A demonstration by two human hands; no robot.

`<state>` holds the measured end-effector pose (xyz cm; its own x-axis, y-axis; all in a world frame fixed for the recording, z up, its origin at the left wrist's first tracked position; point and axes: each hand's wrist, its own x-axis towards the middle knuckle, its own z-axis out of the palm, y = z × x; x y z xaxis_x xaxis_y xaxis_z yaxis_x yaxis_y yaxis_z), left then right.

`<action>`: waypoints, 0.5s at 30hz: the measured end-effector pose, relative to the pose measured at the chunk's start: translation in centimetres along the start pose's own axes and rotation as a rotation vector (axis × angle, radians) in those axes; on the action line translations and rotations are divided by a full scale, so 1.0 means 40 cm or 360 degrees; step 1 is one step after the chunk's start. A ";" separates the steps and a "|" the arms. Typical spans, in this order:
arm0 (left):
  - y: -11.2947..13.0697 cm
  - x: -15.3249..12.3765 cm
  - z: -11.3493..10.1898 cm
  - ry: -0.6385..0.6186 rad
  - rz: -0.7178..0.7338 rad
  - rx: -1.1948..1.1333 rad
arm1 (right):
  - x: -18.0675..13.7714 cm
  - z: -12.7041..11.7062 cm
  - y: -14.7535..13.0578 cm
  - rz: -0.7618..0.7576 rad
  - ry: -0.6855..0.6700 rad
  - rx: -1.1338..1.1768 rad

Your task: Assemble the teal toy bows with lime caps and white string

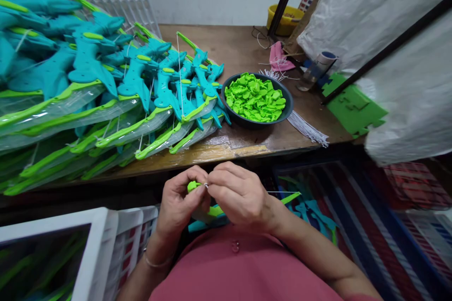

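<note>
In the head view, the left hand (183,202) is gripping a small green piece (192,186) between thumb and fingers, while the right hand (243,193), just beside it, is pinching white string (206,185) at the piece's right end. A toy bow (215,211) is lying partly hidden beneath both hands, seemingly running crosswise before the shirt (233,268). Both forearms are angling inward, fingertips nearly meeting.

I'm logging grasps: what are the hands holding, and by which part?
The left hand holds a green piece, apparently by the end nearest the white string, which the right hand seems to pinch; exact contact is hidden.
</note>
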<state>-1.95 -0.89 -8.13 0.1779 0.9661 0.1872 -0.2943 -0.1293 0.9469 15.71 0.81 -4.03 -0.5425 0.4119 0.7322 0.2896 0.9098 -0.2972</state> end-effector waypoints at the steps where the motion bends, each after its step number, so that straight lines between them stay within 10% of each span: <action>1: -0.002 -0.001 0.002 0.0014 0.0003 -0.0008 | 0.002 -0.005 -0.004 0.0042 -0.0015 -0.0029; 10: -0.007 -0.012 0.010 0.0014 0.0026 0.0006 | 0.013 -0.040 -0.030 0.0979 -0.0010 0.0585; 15: -0.012 -0.010 -0.002 -0.0058 -0.0038 -0.0080 | -0.004 -0.015 -0.020 0.0740 0.0112 0.0420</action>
<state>-1.95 -1.18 -8.69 0.2190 0.9599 0.1751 -0.3363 -0.0942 0.9370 16.06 -0.04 -3.54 -0.3476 0.7781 0.5232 0.2738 0.6179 -0.7370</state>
